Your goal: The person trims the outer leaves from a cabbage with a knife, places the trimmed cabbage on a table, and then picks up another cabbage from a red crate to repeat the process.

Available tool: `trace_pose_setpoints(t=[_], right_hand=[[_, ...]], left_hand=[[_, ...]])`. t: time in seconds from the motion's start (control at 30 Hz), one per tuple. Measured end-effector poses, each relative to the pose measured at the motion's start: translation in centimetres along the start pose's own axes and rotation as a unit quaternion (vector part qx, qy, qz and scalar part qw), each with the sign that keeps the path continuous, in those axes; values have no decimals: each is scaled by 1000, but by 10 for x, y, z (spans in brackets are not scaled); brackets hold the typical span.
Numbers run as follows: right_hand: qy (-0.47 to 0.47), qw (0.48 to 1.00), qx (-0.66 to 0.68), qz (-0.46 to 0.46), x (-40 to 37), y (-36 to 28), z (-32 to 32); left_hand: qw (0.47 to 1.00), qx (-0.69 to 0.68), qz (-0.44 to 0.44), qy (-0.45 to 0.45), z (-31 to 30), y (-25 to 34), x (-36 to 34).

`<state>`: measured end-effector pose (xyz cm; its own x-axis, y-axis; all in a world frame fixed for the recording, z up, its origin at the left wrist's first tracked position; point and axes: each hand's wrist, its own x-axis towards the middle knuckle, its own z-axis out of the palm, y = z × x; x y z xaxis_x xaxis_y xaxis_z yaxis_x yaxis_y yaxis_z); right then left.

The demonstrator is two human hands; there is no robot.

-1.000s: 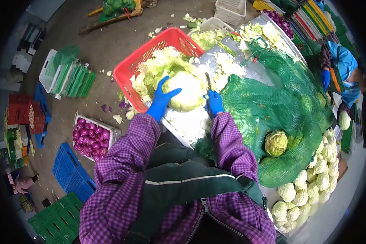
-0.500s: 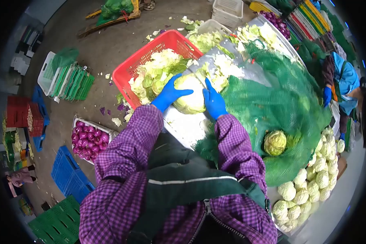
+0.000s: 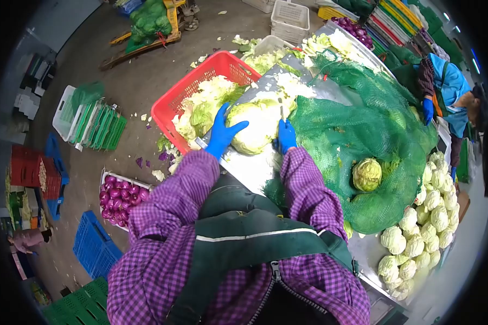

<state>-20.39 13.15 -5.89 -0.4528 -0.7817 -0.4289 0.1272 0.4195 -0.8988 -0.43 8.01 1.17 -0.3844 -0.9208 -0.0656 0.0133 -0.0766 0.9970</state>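
A large pale green cabbage (image 3: pixel 248 130) rests on the metal table (image 3: pixel 249 172). My left hand (image 3: pixel 221 134), in a blue glove, lies against its left side with thumb and fingers spread. Just right of the cabbage, my right hand (image 3: pixel 286 136), also gloved in blue, is closed round a knife (image 3: pixel 281 111), whose narrow blade points away from me. Cut leaves lie behind the cabbage and fill part of the red crate (image 3: pixel 162 112) to the left. Green netting (image 3: pixel 331 130) spreads to the right, with one yellowish cabbage (image 3: pixel 367 174) on it.
Many trimmed cabbages (image 3: pixel 415 245) are piled at the lower right. A co-worker (image 3: pixel 451 86) bends over the table's far right side. Red onions in a white crate (image 3: pixel 120 199) and a blue pallet (image 3: pixel 95 244) stand on the floor at left.
My right hand has come off the cabbage's right side and is now closed round the knife. My left hand has moved slightly left and down. The camera view has shifted.
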Motion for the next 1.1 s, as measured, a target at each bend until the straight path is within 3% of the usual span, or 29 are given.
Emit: trace_pose_setpoints(t=[0.03, 0.07, 0.1, 0.17, 0.2, 0.23, 0.3, 0.33, 0.4, 0.47, 0.53, 0.63, 0.7, 0.77, 0.83, 0.9, 0.93, 0.97, 1.0, 1.07, 1.1], right_hand=[[17, 999, 22, 32, -13, -3, -1], [34, 996, 43, 64, -23, -5, -1], [34, 996, 40, 66, -29, -4, -5], [67, 982, -175, -28, -37, -2, -22], [127, 928, -311, -161, -36, 2, -26], [124, 927, -315, -160, -34, 5, -32], [78, 890, -310, -324, -68, -50, -31], [80, 890, -311, -325, -71, -60, -27], [-22, 845, -384, -371, -69, -72, -18], [-45, 837, -414, -356, -42, -63, -10], [-61, 844, -442, -297, -28, -68, 2], [-58, 862, -405, -298, -16, -73, 12], [-67, 876, -394, -269, -15, -81, 16], [-77, 891, -380, -235, -7, -85, 18], [-71, 897, -338, -275, 21, -60, 16], [24, 942, -276, -190, 47, -42, 12], [18, 955, -256, -146, 48, -42, 12], [8, 966, -241, -99, 41, -45, 10], [69, 948, -233, -204, 47, -29, 13], [60, 967, -176, -174, 52, -12, 10], [50, 982, -112, -145, 52, -6, 14]], left_hand=[[991, -60, 9, 123, 5, -6, -5], [991, 14, 42, 125, -1, -49, 3], [991, 12, 40, 127, -2, -45, 0], [998, 8, 14, 67, -3, -38, -3], [998, 33, 3, 50, -7, -31, 3], [998, 30, 0, 53, -10, -25, 8], [994, -11, -106, -22, -14, 12, 18], [992, 26, -116, -33, -15, 12, 27], [992, 32, -117, -42, -15, 25, 32], [991, 38, -120, -50, -14, 27, 39], [981, 175, -71, -48, -17, 8, 48], [990, 62, -111, -60, -25, -8, 63], [990, 78, -102, -51, -21, 4, 63], [985, -18, -148, -84, -20, 21, 62], [983, -26, -149, -102, -19, 19, 64], [974, 55, -69, -209, -17, 33, 48], [968, 180, 26, -173, -17, 8, 49], [958, 226, 17, -177, -15, 16, 45], [971, 180, -18, -160, -17, 20, 45], [987, 115, -46, -100, -20, 14, 49], [995, 80, -50, -11, -20, 4, 53]])
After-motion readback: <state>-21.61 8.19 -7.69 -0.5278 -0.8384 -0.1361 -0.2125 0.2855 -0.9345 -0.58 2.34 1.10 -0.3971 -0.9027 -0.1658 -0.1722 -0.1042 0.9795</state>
